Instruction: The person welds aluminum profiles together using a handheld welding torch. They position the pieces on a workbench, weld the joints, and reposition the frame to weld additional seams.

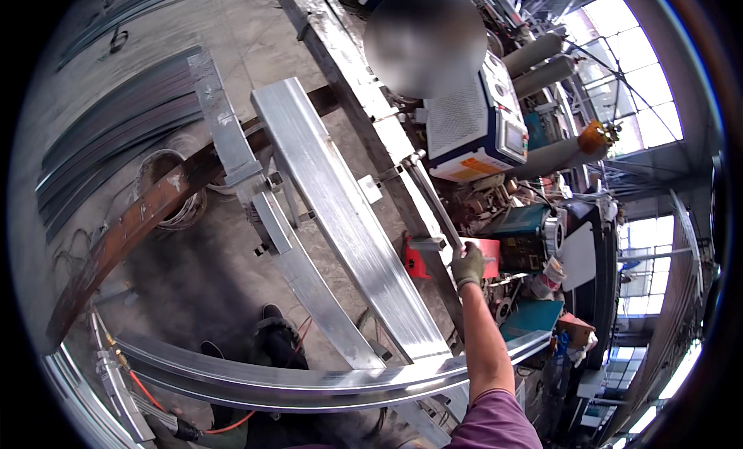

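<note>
Right hand (468, 267), in an olive work glove, curls its fingers at the near end of a slender steel bar (436, 203); whether it grips the bar or only touches it cannot be told. Left hand is out of view. Behind the glove, a bare forearm (486, 341) runs back to a purple sleeve (495, 422).

Just beside the gloved fingers, a red object (486, 246) shows, its form partly hidden. A small grey metal block (426, 244) sits just left of the hand, on a scarred steel beam (360, 93) that stretches away beyond it.

Closer to the wearer than the hand, a silvery channel rail (309, 383) spans the view, bowed by the lens. Left of the hand, a broad silvery rectangular tube (340, 217) lies lengthwise. To the hand's right stands a teal-and-black machine (526, 232).

Farther beyond the hand, a white cabinet (468, 128) with dark-blue trim and a small screen stands near gas cylinders (553, 157), one with an orange top. Well off to the hand's left, a rust-brown beam (139, 209) crosses before dark steel lengths (116, 132) on the floor. Tall windows (638, 58) glare at far right.
</note>
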### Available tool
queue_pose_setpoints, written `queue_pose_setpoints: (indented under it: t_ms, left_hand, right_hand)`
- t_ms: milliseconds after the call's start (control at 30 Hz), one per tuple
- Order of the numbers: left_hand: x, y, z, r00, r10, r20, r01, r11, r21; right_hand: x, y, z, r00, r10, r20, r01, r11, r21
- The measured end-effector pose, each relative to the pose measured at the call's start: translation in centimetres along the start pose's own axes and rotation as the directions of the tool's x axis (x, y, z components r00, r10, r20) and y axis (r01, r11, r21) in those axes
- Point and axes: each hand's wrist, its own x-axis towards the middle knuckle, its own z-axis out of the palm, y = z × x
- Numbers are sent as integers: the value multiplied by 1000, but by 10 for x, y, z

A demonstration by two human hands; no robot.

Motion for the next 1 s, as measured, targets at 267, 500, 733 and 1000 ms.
queue_pose_setpoints:
  t_ms: [267,500,733,1000]
  left_hand:
    - [-28,7,30,943,-96,320,-64,889,453]
    - [-51,-45,-1,915,114,387,-178,975,135]
    - [-59,-50,-19,928,232,292,-240,971,-11]
    - [-61,-79,-58,939,196,281,-201,980,-14]
  right_hand:
    - [123,-19,75,891,-384,243,328,913,243]
    - [153,-5,110,946,-318,62,316,948,38]
    - [124,-73,20,960,-251,124,187,904,384]
    - [-167,-304,-150,818,-486,307,-62,455,888]
